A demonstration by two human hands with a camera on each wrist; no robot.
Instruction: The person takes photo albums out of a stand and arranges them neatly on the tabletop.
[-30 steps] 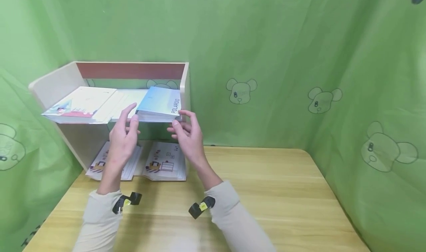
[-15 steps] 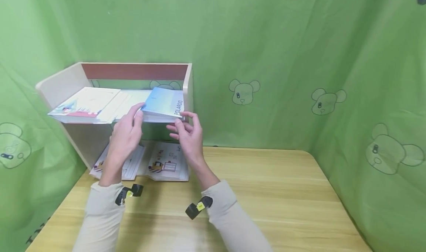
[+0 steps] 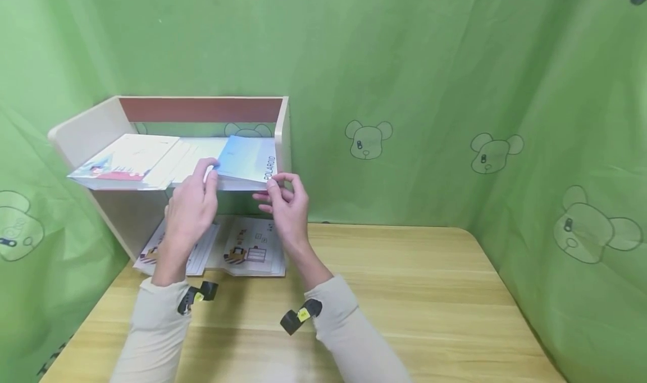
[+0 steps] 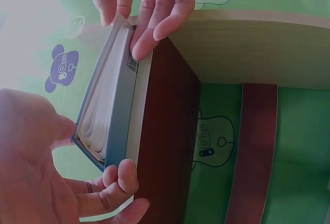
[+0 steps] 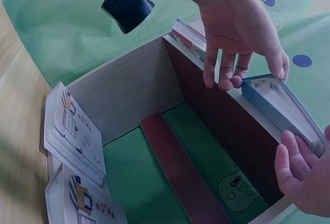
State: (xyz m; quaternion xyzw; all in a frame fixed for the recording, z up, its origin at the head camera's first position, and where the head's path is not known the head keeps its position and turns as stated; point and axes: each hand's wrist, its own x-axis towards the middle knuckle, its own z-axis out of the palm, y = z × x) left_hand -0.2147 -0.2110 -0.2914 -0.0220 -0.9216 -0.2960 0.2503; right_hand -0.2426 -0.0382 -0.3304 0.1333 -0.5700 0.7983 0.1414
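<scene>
A blue photo album [image 3: 247, 157] marked POLAROID lies at the right end of the upper shelf, its page edges facing the front. My left hand [image 3: 189, 209] pinches its left front corner. In the left wrist view, that hand's thumb is on the cover side and its fingers curl to the underside of the album [image 4: 117, 95]. At the opposite front corner my right hand [image 3: 290, 210] pinches the album, thumb above and fingers below. The right wrist view has the left hand [image 5: 242, 22] at the upper end and the right hand [image 5: 312, 182] at the lower end.
The shelf unit [image 3: 83, 127] has raised side panels and a dark red back rail [image 3: 199, 109]. Another album [image 3: 128, 155] lies at the upper left. Below, two picture-covered albums [image 3: 255, 245] rest on the lower level. Wooden tabletop [image 3: 404, 293] extends right; a green curtain [image 3: 429, 63] surrounds it.
My left hand has moved right and up, from beside the album onto its left front corner. My right thumb has come onto the right front corner. The album has barely moved.
</scene>
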